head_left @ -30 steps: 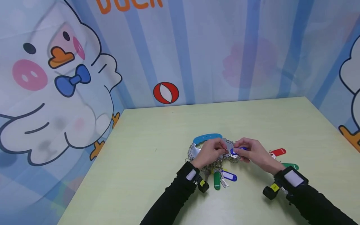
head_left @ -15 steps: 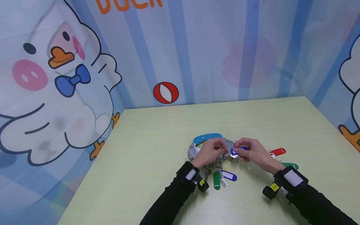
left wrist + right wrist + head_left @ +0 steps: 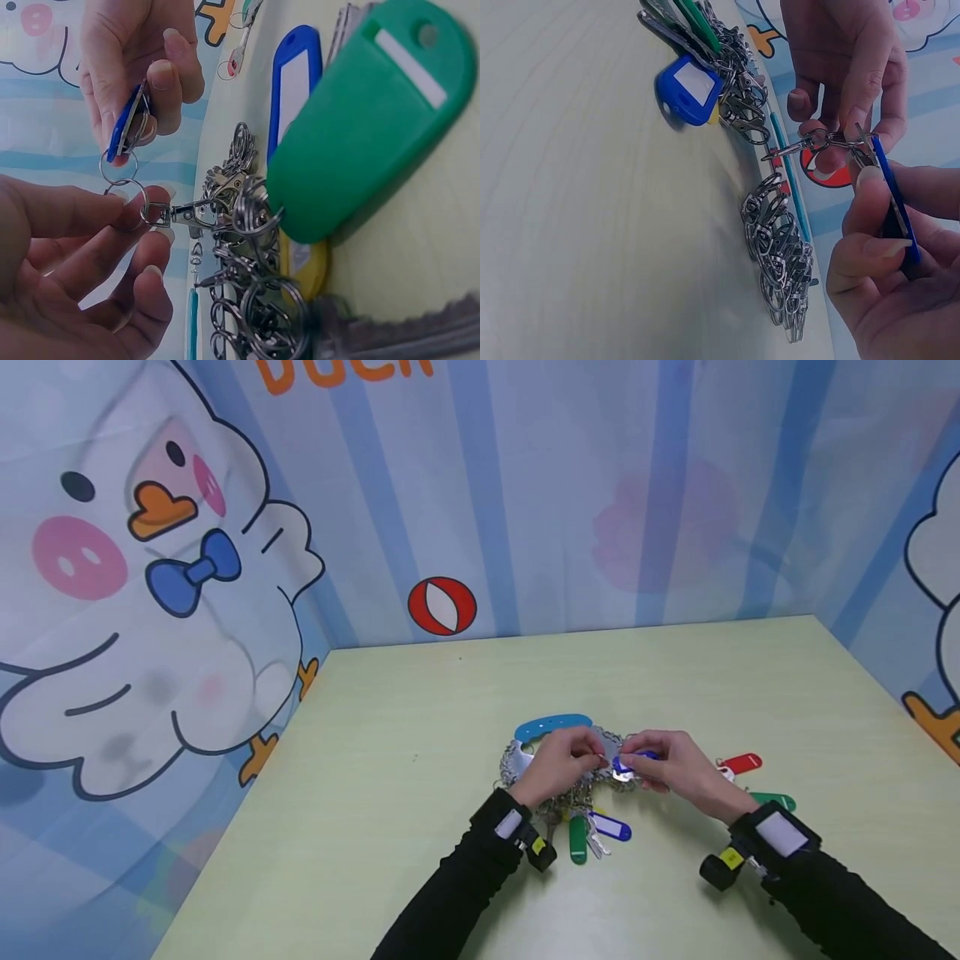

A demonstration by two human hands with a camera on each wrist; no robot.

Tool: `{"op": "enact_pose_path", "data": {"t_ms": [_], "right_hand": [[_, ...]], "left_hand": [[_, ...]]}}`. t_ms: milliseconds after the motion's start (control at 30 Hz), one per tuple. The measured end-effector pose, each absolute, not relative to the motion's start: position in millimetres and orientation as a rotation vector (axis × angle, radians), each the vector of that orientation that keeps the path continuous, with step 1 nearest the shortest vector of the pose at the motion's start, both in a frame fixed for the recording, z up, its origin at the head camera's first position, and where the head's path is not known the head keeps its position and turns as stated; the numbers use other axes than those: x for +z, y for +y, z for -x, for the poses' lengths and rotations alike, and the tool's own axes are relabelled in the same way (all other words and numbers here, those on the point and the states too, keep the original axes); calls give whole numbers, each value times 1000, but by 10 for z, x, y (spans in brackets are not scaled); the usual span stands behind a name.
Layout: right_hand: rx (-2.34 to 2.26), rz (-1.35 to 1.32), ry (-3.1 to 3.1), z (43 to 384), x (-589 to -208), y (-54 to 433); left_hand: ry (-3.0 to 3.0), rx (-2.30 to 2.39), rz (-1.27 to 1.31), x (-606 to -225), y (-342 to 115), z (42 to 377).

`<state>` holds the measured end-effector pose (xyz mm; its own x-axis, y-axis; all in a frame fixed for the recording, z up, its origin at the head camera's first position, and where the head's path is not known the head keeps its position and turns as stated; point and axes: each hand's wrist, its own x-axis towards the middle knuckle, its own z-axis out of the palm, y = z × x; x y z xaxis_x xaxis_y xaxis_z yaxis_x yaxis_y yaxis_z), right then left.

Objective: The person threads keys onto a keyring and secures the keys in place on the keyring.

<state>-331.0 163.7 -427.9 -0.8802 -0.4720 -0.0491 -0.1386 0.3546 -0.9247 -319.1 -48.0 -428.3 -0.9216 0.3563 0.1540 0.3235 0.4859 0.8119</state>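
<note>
My left hand (image 3: 562,764) pinches a metal split ring (image 3: 145,204) between thumb and fingertips. A swivel snap clasp (image 3: 187,214) hangs from that ring, towards the chained clasps (image 3: 780,262). Facing it, my right hand (image 3: 675,768) holds a blue key tag (image 3: 120,135) with a key behind it. The tag's small ring (image 3: 105,165) meets the split ring; whether it is threaded on cannot be told. Below my left hand lie a green key tag (image 3: 577,839), a second blue key tag (image 3: 613,827), a yellow tag (image 3: 304,262) and keys (image 3: 597,842).
A light blue perforated strip (image 3: 553,727) lies behind the clasps on the pale table (image 3: 360,827). Right of them, near my right wrist, are a red key tag (image 3: 742,764) and another green tag (image 3: 774,802). A printed cloth (image 3: 525,510) stands behind the table.
Almost nothing differs. My right hand shifts very slightly with the blue key tag; the left hand stays in place.
</note>
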Motion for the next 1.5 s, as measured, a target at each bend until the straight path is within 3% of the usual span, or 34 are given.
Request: {"op": "enact_pose_path", "data": {"t_ms": [1067,1500], "right_hand": [[-1450,540,2383,3302,-4257,1638],[-1180,833,2361,3236,-4339,1567]], "left_hand": [[2685,1433,-625,-4261,-474,3190],[2527,1220,-830,-4202,-513,3204]]}}
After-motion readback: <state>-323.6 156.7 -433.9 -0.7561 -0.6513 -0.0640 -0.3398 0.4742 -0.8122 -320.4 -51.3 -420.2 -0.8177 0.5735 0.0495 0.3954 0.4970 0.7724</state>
